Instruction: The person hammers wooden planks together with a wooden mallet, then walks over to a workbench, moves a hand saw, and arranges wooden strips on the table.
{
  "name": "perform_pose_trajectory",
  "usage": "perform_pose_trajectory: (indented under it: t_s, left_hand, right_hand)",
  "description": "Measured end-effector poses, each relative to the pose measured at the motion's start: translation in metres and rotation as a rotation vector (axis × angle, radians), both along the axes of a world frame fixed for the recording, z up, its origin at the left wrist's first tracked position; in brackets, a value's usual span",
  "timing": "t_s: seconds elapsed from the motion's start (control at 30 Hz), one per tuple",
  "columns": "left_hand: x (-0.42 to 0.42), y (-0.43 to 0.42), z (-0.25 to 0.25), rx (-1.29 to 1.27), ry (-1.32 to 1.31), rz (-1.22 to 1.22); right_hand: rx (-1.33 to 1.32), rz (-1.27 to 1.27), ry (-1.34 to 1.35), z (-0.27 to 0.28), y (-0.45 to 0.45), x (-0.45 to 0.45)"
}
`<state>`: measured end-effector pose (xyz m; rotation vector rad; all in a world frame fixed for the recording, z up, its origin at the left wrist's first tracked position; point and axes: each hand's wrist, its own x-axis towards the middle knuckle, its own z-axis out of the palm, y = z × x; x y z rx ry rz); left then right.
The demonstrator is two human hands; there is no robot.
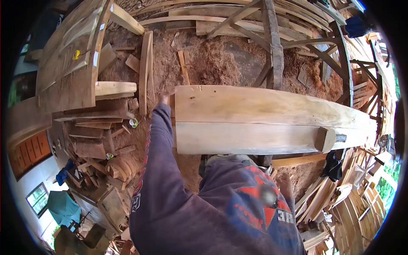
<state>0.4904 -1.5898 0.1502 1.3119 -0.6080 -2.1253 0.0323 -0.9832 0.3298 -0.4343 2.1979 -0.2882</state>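
Observation:
Two long pale planks lie side by side in front of me, the far board point(255, 104) yellowish and the near board point(246, 138) whiter. My left hand point(165, 97) reaches out to the far left corner of the far board, its fingers closed at the end edge and partly hidden. Close to my right side, my right hand point(284, 185) is held low, fingers apart, with nothing visible in it. A wooden block point(325, 140) stands on the near board towards its right end, beside a grey tool-like piece point(341, 138) I cannot make out.
Wood shavings point(216, 63) cover the ground. A timber post point(273, 46) with braces rises behind the boards. At left stands a wooden panel table point(68, 55) with a yellow tape measure point(76, 55) on it. Scrap wood point(89, 148) and stacked strips point(316, 197) lie to both sides.

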Motion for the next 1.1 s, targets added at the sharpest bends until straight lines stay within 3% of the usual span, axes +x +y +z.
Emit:
perform_pose_trajectory:
  t_s: [0.07,0.13,0.17,0.2,0.27,0.33,0.37,0.43,0.47,0.5,0.53,0.57,0.6,0.67,0.73,0.8,0.83,0.93,0.97,1.07,1.1]
  left_hand:
    - [0.002,0.012,0.0,0.076,0.017,-0.018]
    - [-0.003,0.009,0.001,-0.214,-0.12,-0.011]
    - [-0.002,0.006,0.002,-0.227,-0.124,-0.026]
    - [0.004,0.007,-0.003,-0.225,-0.164,-0.011]
    - [-0.014,0.016,0.036,-0.019,-0.192,0.084]
    - [0.01,0.019,-0.024,-0.026,-0.032,0.114]
    - [0.043,0.007,-0.063,0.136,0.117,-0.029]
    - [0.007,0.028,0.028,0.207,0.213,-0.118]
    - [0.027,0.011,0.002,0.191,0.319,-0.389]
    - [0.031,0.012,0.004,0.366,0.307,-0.384]
    - [0.022,0.024,0.01,0.338,0.068,-0.215]
    - [0.018,0.041,0.022,0.277,0.036,-0.134]
    - [0.007,0.056,0.06,0.326,-0.112,-0.124]
    - [0.029,0.063,0.044,0.025,-0.309,-0.016]
    - [0.052,0.074,0.028,-0.031,-0.119,-0.062]
    - [0.067,0.085,0.006,-0.495,-0.609,-0.04]
    - [0.07,0.094,0.018,-0.022,-0.263,-0.002]
    - [0.075,0.098,0.016,0.096,-0.33,0.026]
    - [0.033,0.119,0.073,-0.092,-0.278,0.014]
    - [0.082,0.1,0.008,-0.066,-0.423,-0.024]
    - [0.09,0.097,0.001,-0.079,-0.349,-0.098]
  right_hand:
    - [0.03,-0.052,-0.047,0.005,0.005,-0.001]
    - [0.001,-0.001,-0.043,-0.014,0.017,-0.01]
    - [0.015,0.035,-0.024,-0.031,0.031,-0.018]
    - [0.02,0.002,-0.028,-0.04,0.039,-0.023]
    - [-0.026,-0.011,-0.075,-0.041,0.043,-0.034]
    - [-0.071,-0.078,-0.014,-0.04,0.048,-0.033]
    - [-0.044,-0.085,0.002,-0.035,0.046,-0.029]
    - [-0.029,-0.133,0.031,-0.001,0.032,-0.012]
    - [-0.046,-0.145,0.032,0.025,0.018,-0.004]
    - [0.023,-0.102,0.037,0.026,0.022,-0.001]
    - [0.091,-0.042,0.025,0.025,0.029,-0.004]
    - [0.091,-0.096,0.05,0.031,0.031,-0.004]
    - [0.072,-0.137,0.022,0.039,0.031,-0.002]
    - [0.039,-0.184,0.002,0.039,0.04,-0.004]
    - [0.139,-0.2,-0.009,0.022,0.063,0.006]
    - [0.142,-0.199,-0.009,0.019,0.07,0.008]
    - [0.153,-0.15,0.028,0.013,0.074,0.008]
    - [0.196,-0.057,0.057,-0.005,0.077,0.007]
    - [0.187,-0.083,0.01,-0.008,0.074,0.005]
    - [0.163,-0.091,-0.069,0.01,0.045,-0.012]
    - [0.082,-0.029,-0.002,0.014,0.035,-0.02]
